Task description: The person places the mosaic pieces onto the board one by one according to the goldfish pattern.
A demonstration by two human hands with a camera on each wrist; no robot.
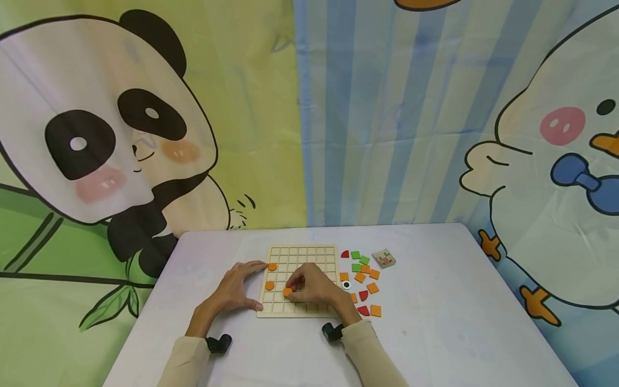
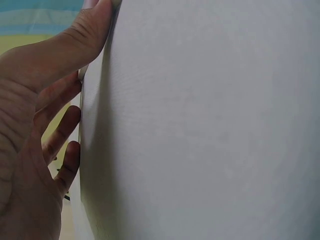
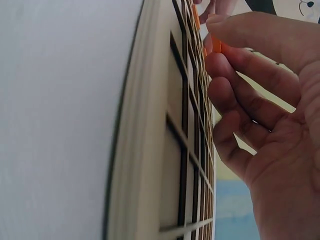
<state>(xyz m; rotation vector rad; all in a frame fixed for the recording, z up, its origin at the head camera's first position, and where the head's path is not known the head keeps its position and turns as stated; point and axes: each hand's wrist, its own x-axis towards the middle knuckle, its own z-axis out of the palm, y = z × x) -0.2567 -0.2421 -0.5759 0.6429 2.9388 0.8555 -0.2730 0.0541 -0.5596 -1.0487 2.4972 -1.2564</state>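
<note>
While the right hand (image 1: 316, 287) pinches an orange tile (image 1: 287, 292) over a near-left cell of the grid board (image 1: 309, 252), the left hand (image 1: 237, 290) lies flat, fingers straight, steadying the board's left edge on the bench (image 1: 435, 333). Two orange tiles (image 1: 272, 266) already sit in the left columns, so the work looks barely begun: a heap of loose tiles (image 1: 362, 282) waits right of the board. The pinched tile lies roughly flat; too small to tell a long axis.
</note>
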